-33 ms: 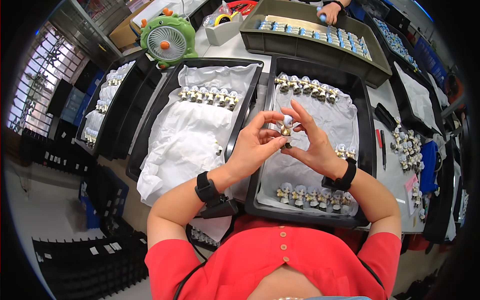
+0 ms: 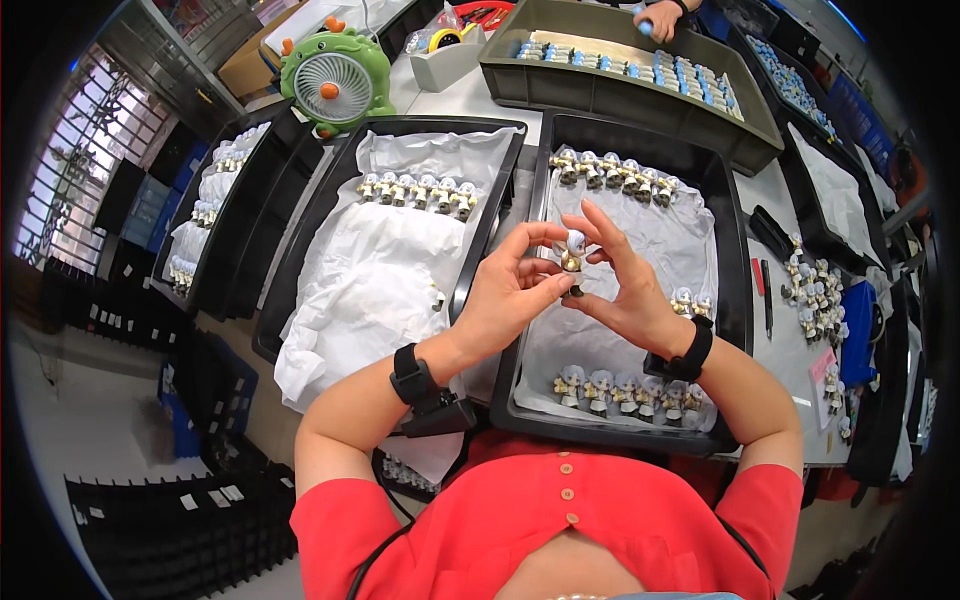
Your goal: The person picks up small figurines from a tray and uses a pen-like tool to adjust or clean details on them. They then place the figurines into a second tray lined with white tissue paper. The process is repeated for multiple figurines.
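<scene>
Between both hands, upright above the right tray, is a small figurine (image 2: 572,255) with pale hair, a gold-and-white body and dark feet. My left hand (image 2: 507,295) grips it from the left, its thumb and fingers closed on the side. My right hand (image 2: 632,295) pinches it from the right, thumb at the feet and fingers near the head. Below them lies the paper-lined black tray (image 2: 738,330). It has a figurine row (image 2: 612,172) at the far end, another row (image 2: 628,393) at the near end, and several figurines (image 2: 692,302) by my right wrist.
To the left, a second black tray (image 2: 268,335) holds white paper and a figurine row (image 2: 418,192). A green fan (image 2: 345,80) stands behind it. Another person's hand (image 2: 661,18) is over a grey-green bin (image 2: 620,100) of blue-and-white pieces. Loose figurines (image 2: 815,292) lie right of a pen (image 2: 767,300).
</scene>
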`<action>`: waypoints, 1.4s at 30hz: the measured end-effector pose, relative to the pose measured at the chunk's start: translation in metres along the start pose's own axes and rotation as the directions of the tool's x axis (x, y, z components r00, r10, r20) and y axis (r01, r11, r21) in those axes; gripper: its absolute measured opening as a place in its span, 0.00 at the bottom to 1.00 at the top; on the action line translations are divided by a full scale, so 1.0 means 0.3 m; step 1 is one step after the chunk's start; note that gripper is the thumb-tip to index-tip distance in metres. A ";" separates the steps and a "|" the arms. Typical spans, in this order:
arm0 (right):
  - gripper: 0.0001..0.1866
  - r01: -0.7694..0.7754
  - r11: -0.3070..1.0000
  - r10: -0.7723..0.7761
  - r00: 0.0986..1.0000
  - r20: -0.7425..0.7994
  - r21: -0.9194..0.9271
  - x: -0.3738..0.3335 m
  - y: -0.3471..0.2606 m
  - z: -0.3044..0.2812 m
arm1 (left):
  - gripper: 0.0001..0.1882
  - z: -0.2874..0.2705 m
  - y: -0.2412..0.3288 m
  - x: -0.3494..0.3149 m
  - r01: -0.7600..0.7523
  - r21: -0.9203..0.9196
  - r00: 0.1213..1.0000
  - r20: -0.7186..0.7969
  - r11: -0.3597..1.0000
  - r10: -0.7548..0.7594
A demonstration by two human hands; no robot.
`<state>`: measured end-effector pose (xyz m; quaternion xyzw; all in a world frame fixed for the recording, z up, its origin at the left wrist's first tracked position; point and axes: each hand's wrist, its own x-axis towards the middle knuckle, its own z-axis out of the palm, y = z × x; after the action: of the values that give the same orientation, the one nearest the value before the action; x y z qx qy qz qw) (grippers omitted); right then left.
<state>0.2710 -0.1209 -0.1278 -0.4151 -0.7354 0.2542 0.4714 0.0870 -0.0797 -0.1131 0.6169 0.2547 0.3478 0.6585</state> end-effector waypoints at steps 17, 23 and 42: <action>0.56 0.020 1.000 -0.019 0.997 -0.075 0.014 -0.003 -0.010 -0.004 | 0.19 -0.005 -0.013 0.006 0.000 -0.237 0.998 -0.057 0.971 -0.014; 0.55 -0.033 0.999 0.036 0.997 -0.066 0.043 -0.001 -0.007 -0.010 | 0.17 -0.014 -0.009 0.008 0.056 -0.288 0.996 -0.046 0.956 -0.073; 0.54 -0.107 0.992 0.110 0.993 -0.045 0.059 0.003 -0.002 -0.016 | 0.16 -0.019 -0.018 0.013 0.110 -0.277 0.989 -0.061 0.955 -0.132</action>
<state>0.2748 -0.1205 -0.1248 -0.4470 -0.6927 0.2903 0.4858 0.0859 -0.0730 -0.1188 0.4894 0.2673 0.3626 0.7467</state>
